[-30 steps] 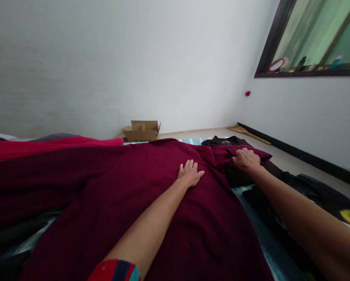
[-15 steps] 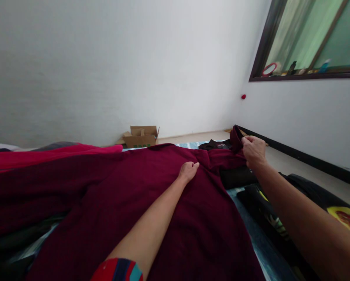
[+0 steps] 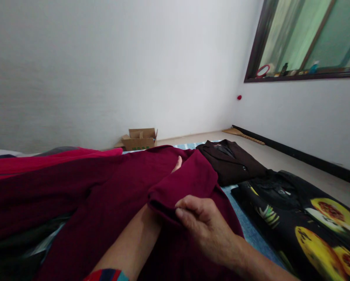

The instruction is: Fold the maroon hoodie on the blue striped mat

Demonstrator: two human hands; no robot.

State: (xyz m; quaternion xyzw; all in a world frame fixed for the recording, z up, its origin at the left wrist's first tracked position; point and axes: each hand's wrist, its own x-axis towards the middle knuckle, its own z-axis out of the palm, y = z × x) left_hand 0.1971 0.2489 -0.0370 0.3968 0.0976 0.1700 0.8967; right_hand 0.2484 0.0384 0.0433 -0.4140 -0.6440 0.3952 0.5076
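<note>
A maroon long-sleeved top (image 3: 104, 183) lies spread out before me, one sleeve stretching off to the left. My right hand (image 3: 205, 222) pinches the end of the other sleeve (image 3: 189, 175) between thumb and fingers, and that sleeve is folded inward over the body of the top. Beneath the folded sleeve lies my left hand (image 3: 177, 164). Only a stretched-out digit shows past the sleeve's far edge; the other fingers are covered by the cloth.
To the right lie a folded dark brown jacket (image 3: 236, 162) and a black garment with yellow fruit prints (image 3: 303, 222). Pink-red clothing (image 3: 60, 158) is at the left. Beyond stands an open cardboard box (image 3: 141, 139) by the wall. A broom (image 3: 242, 134) lies on the floor.
My right hand has brought the sleeve end from the far right inward over the top and my left hand. The brown jacket now shows. The left hand's closed fingers have loosened.
</note>
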